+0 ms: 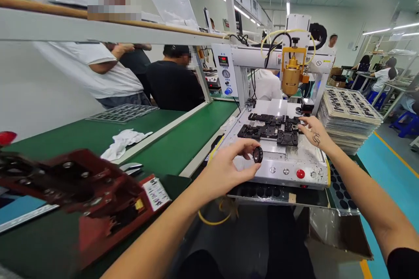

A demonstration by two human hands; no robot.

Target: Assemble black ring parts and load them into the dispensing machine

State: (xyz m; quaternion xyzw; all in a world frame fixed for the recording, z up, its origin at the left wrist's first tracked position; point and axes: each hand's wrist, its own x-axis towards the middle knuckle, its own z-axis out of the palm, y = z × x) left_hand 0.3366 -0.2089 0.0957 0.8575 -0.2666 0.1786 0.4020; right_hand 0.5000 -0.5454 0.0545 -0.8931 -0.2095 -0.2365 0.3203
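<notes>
**Small round black part pinched in the left hand, right hand over at the black blocks**

So picture a clock face centred on the flat black rectangular blocks (270,131), 12 at the top of the view. They sit in rows on the white metal bed (273,154) of a benchtop machine.

The left hand (229,168) is around 7–8 o'clock, thumb and index finger closed on a small round black ring-shaped part (258,154). The part is tilted up on its edge in the pinch, at about 7 o'clock, near the front of the bed.

The right hand (316,133) comes in from 3 o'clock, thumb and index just slightly apart at the right end of the blocks, by a small round fitting (294,127). Can't tell if those fingertips actually have hold of anything.

Rest of the setup: gold cylindrical machine head (291,79) at 1, white control panel with a lit display (225,69) between 10 and 11, round red button (300,174) at 5. Further out at 3 there's a tall stack of pale trays (345,128). Out at 9, a crumpled white cloth (126,141) lies on the green work surface, and a dark red metal device (70,174) — pretty blurry — is between 8 and 9. Person in a black shirt (173,78) is at 10.
</notes>
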